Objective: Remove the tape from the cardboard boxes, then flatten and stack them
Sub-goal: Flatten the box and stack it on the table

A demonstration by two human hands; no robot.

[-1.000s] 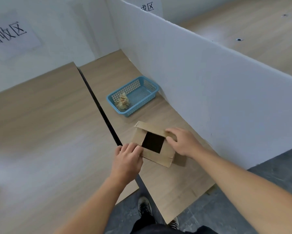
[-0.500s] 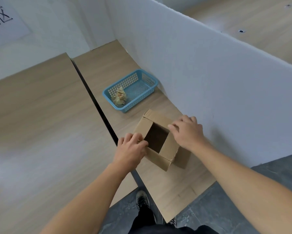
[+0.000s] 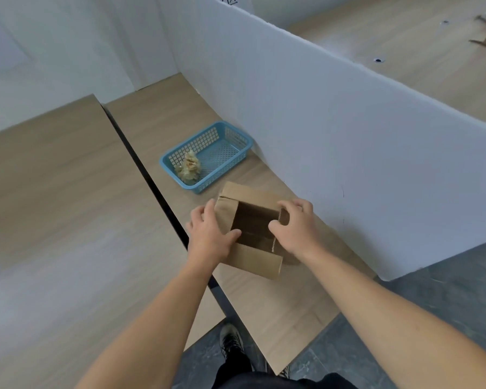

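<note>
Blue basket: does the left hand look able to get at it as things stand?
Probably yes. The left hand grips the left flap of the cardboard box; the blue basket sits open-topped just beyond the box, with nothing between them. It would need to release the flap first.

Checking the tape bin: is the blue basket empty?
No, a crumpled yellowish wad lies at one end of the blue basket.

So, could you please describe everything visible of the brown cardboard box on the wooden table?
The small brown cardboard box sits on the light wooden table, top open, flaps folded outward, dark inside. The left hand grips its left side, the right hand its right side. A blue plastic basket lies just beyond it.
</note>
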